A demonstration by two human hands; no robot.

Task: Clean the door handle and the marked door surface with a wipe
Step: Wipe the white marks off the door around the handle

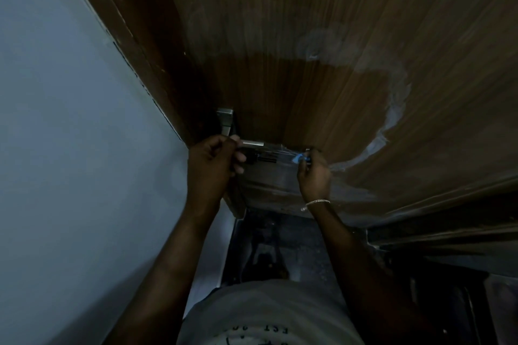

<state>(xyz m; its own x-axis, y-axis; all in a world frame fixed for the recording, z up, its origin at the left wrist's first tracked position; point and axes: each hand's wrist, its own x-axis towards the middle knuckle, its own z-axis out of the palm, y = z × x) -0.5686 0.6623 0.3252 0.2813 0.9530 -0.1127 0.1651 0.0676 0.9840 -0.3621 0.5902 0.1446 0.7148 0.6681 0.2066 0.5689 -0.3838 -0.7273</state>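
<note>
The wooden door [322, 36] fills most of the view, running up and away from the camera, with a pale wall [70, 120] along its left edge. A whitish smear [392, 109] curves across the door's right part, ending just above and to the right of the right hand [314, 176]. The metal door handle [253, 144] sits low on the door, a silver plate [224, 120] just above it near the door's edge. The left hand [210, 162], arm reaching up from below, is curled around the handle's left end, fingers bent over it. The right hand, a bracelet [315, 203] on its wrist, pinches a small blue wipe [298, 159] in its fingertips, just beside the handle's right end.
</note>
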